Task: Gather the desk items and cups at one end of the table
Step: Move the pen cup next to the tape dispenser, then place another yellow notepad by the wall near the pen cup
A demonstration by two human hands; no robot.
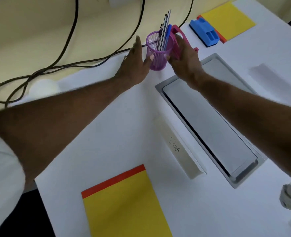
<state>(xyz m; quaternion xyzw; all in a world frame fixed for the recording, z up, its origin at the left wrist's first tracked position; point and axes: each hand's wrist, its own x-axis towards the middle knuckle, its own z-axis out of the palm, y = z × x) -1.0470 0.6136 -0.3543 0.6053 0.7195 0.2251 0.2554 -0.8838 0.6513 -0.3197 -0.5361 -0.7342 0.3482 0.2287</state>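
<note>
pen cup (159, 50) at 12 o'clock by the tabletop (107, 134) edge, left hand (136, 65) straight-fingered at its 9 o'clock, thumb touching, right hand (185, 57) at 3 o'clock apparently gripping a pink piece (179, 32); risk: uneven push tips cup, tall pens (166, 26) spill.

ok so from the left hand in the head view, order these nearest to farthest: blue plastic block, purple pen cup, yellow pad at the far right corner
1. purple pen cup: right beside the left hand, whose thumb touches the mesh.
2. blue plastic block: further right, past the cup.
3. yellow pad: beyond the block, at the table's far right corner.
</note>
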